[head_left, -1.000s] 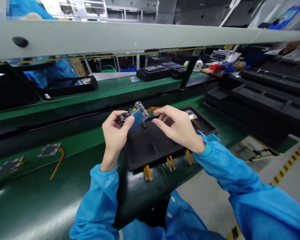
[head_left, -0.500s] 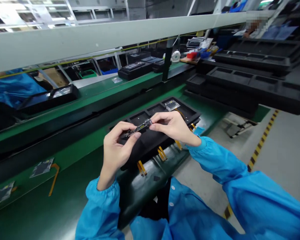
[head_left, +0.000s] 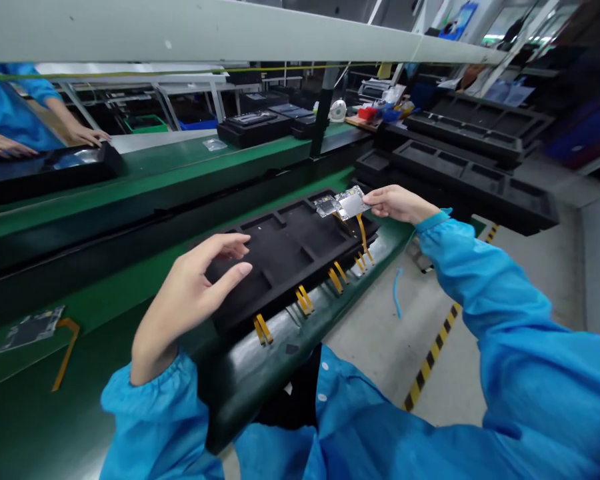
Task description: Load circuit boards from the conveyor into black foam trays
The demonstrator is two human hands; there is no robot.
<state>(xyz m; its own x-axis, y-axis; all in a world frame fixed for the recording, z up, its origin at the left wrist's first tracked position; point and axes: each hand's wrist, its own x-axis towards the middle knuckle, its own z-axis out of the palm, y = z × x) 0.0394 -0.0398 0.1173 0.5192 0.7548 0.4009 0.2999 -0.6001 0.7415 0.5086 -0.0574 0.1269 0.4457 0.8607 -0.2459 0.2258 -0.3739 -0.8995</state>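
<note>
The green bench (head_left: 20, 420) bears a black tray (head_left: 275, 248), and at its left end my left hand (head_left: 187, 290) stands empty, thumb and fingers parted. Over its right end my right hand (head_left: 399, 203) pinches a board (head_left: 351, 204) by its edge, an orange ribbon (head_left: 363, 233) hanging from it.

your left grip (head_left: 190, 287) curves loosely, thumb (head_left: 234, 275) and fingers (head_left: 223, 243) parted, at the end of your left arm (head_left: 155, 413). your right arm (head_left: 500, 307) stretches out to the right, and your right grip (head_left: 400, 204) is closed in a fingertip pinch.
</note>
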